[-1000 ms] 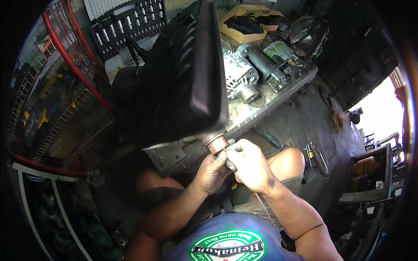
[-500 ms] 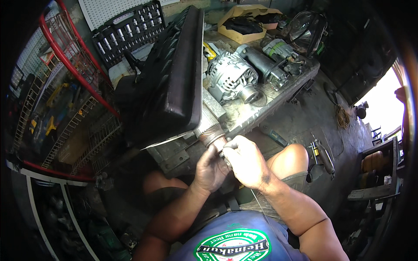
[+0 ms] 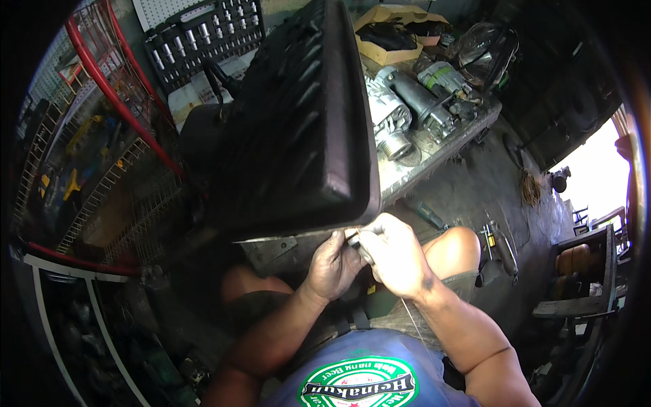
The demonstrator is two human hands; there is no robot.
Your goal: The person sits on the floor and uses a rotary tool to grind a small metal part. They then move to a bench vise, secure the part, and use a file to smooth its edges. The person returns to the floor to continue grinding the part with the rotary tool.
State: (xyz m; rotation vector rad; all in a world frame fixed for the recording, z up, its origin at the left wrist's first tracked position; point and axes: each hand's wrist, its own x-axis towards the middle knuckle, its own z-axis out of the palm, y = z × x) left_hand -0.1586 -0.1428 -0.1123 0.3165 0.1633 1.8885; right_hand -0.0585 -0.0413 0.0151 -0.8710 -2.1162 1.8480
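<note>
My left hand point(image 3: 333, 266) curls its fingers and thumb around the end of an armature; the lamp hides most of that part. My right hand point(image 3: 393, 256) meets it there, thumb and forefinger pinched together on a thin cord. The pale cord point(image 3: 411, 317) trails from under my right hand down toward my shirt. Just above both hands looms a large black ribbed floodlight point(image 3: 285, 142), its lower edge close to my fingertips. What exactly lies between the fingers is too small to make out.
On the bench point(image 3: 434, 152) lie a silver alternator point(image 3: 388, 112), partly covered by the lamp, a starter motor point(image 3: 410, 95) and an open cardboard box point(image 3: 386, 51). A socket set point(image 3: 203, 37) stands behind. A red wire rack point(image 3: 108, 74) is at left; tools point(image 3: 500, 245) lie on the floor at right.
In my view the floodlight has shifted right and looms larger, covering the armature's slanted copper windings and much of the alternator. My hands stay together at nearly the same place.
</note>
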